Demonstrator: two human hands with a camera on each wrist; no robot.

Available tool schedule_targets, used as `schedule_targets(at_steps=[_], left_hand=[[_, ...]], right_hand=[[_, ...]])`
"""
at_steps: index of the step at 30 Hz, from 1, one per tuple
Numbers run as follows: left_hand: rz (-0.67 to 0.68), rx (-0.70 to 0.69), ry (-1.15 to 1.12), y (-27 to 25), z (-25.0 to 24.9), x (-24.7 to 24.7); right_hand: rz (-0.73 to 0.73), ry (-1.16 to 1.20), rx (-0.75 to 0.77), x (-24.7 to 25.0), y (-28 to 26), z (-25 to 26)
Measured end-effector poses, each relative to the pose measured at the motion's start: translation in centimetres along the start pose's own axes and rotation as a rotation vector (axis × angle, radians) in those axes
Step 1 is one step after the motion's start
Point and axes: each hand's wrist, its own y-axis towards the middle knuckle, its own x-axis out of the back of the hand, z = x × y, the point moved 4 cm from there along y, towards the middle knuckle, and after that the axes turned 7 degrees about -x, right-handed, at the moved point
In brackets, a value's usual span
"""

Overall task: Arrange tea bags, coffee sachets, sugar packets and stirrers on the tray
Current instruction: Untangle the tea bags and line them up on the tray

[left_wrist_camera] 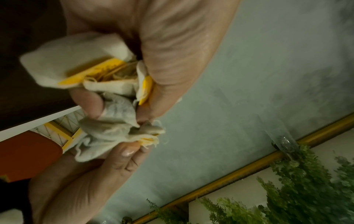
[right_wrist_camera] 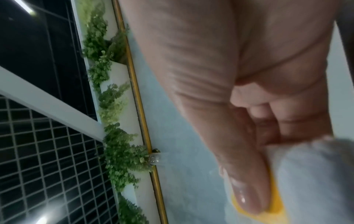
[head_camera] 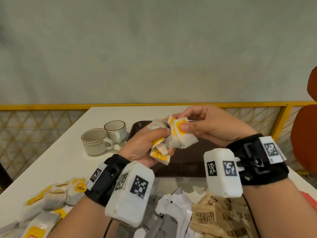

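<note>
Both hands are raised above the dark brown tray. My left hand grips a bunch of white tea bags with yellow tags. My right hand pinches one tea bag by its yellow tag, thumb on top. In the left wrist view the bunch of tea bags sits in the curled fingers, with the right hand's fingers on a crumpled bag. The right wrist view shows the thumb pressing the yellow tag. More tea bags lie at the near left.
Two white cups with brown rims stand left of the tray. White and grey coffee sachets and brown sugar packets lie at the near edge of the white table. A yellow railing runs behind, an orange chair at right.
</note>
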Motion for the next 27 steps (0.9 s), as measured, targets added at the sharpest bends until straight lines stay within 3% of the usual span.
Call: schedule_targets(at_steps=[6,11,15,20,24,27], left_hand=[[-0.181,0.017,-0.026,0.1,0.2,0.6],[-0.216,0.021,-0.04,0.0,0.1,0.8],[-0.237,0.013,-0.075,0.2,-0.2,1.3],[-0.263,-0.004,-0.099,0.1,-0.4,1.3],[-0.362,0.033,-0.173,0.4,-0.3,1.8],[-0.439,0.085,-0.317,0.6,0.3,2.8]], right_hand=[[-0.091,-0.28,0.079,-0.5,-0.1,0.8],[-0.156,-0.437,0.212,-0.5,-0.4,1.8],[-0.214,-0.307,0.278,0.4,-0.6,2.3],[-0.187,-0.072,0.325,1.5,-1.0,2.8],[-0.039,-0.1,0.243,1.8,-0.8,2.0],[-0.01,-0.161,0.14,1.5,-0.3,1.0]])
